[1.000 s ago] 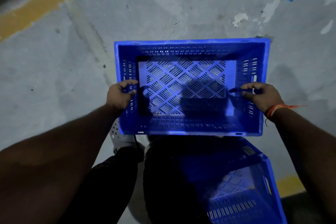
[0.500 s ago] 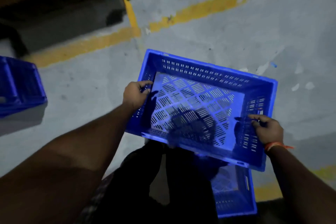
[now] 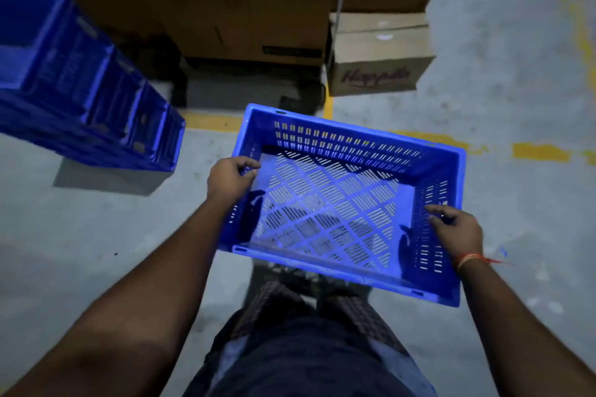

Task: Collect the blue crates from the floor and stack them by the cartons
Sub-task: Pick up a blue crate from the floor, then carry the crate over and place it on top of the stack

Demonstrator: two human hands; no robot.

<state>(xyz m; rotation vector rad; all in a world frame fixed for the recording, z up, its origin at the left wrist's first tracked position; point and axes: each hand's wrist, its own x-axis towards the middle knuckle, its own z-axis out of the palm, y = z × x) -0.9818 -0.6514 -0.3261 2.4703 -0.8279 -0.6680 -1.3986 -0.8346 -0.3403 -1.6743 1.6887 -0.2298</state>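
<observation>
I carry an empty blue crate (image 3: 342, 142) with a slotted lattice bottom in front of my waist, off the floor and turned a little clockwise. My left hand (image 3: 229, 177) is shut on its left short wall, thumb over the rim. My right hand (image 3: 458, 230) is shut on its right short wall; an orange thread is tied at that wrist. A stack of blue crates (image 3: 80, 87) stands on the floor at the left, next to the brown cartons (image 3: 232, 3) at the top of the view.
A smaller carton (image 3: 377, 58) with purple lettering sits on the floor right of the big cartons, another box above it. A worn yellow floor line (image 3: 538, 151) runs across behind the crate. Grey concrete lies left and right of me.
The view has swung toward the cartons: the crate stack and boxes have come closer and larger. The second crate that lay by my feet is out of view. Both hands keep their grip.
</observation>
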